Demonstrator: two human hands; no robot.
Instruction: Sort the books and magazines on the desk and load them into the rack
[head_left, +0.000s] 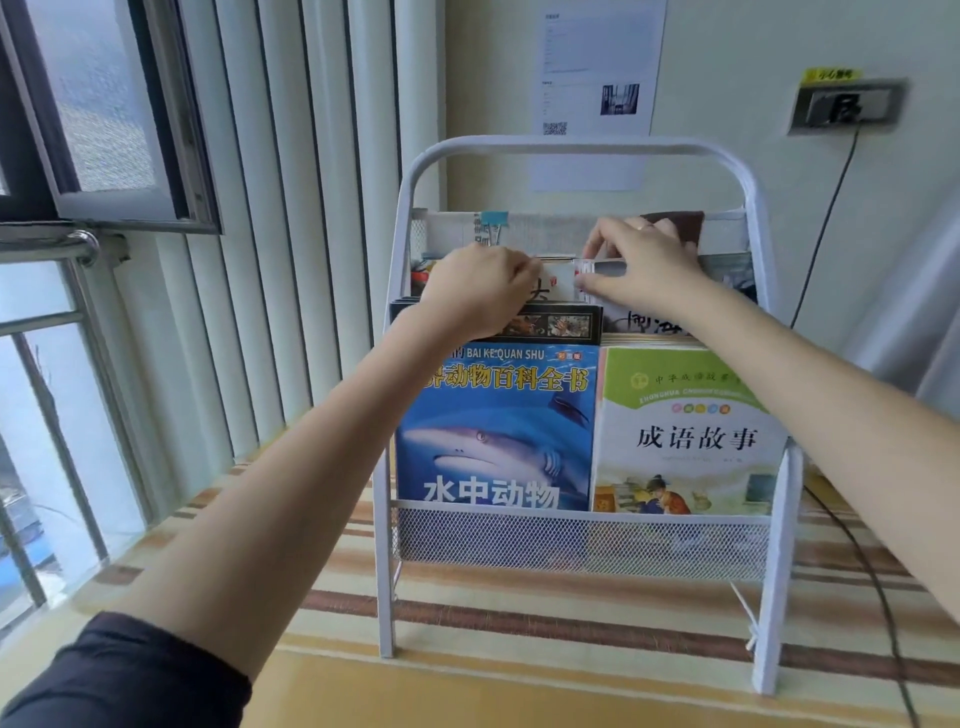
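White mesh rack (582, 540) — shark book (496, 431) front-L, both hands (480, 291) (641, 273) curled on mid-tier books (558, 283).

Two bare forearms coming in from the bottom of the shot, nothing worn on either wrist — no watch, no bracelet. The left arm has a dark sleeve (130, 675), black or very dark navy, pushed up and bunched around the elbow, soft plain fabric with no print that I can make out. The right arm is uncovered all the way to the frame edge. The left hand (480, 291) is plain, and the right hand (641, 270) has a thin ring (644, 226) on one finger — looks gold-ish, hard to say more.
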